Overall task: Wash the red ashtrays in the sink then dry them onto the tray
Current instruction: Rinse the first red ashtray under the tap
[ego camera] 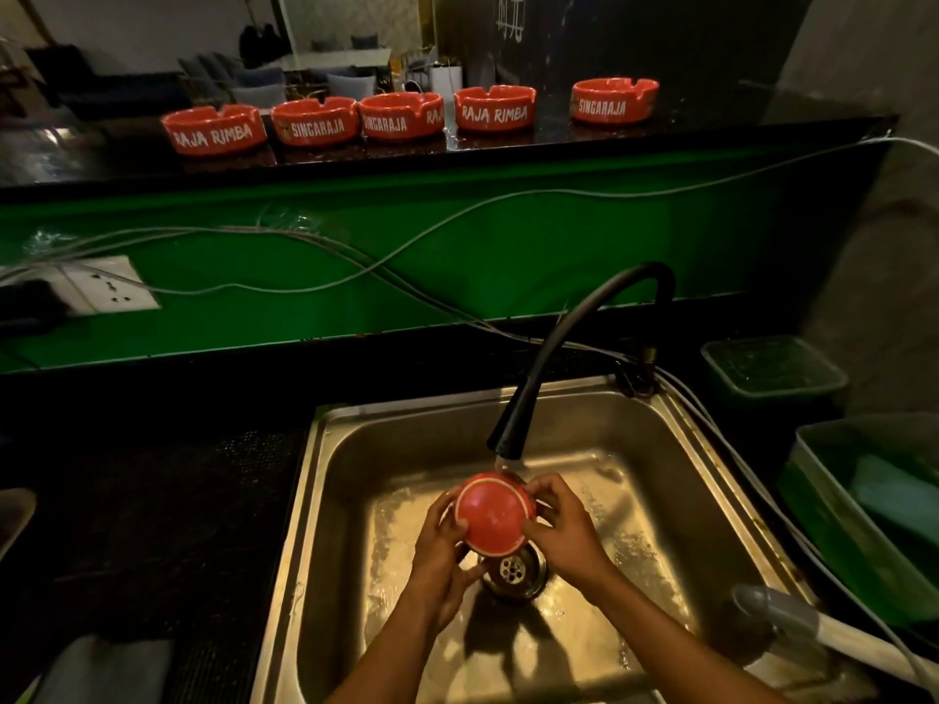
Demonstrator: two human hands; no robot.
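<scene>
Both the left hand (441, 541) and right hand (561, 525) grip the wet ashtray (494, 513) (seemingly base-up) under the tap (508, 439) over the sink (325, 500) middle, where slick fingers could drop it.

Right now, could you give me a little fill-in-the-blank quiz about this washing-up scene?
1. Both hands hold one round red ashtray under the black bendy ____.
2. On the dark counter behind stand ____ more red ashtrays.
3. The steel sink has its round drain directly ____ the held ashtray.

Missing: tap; five; below
</scene>
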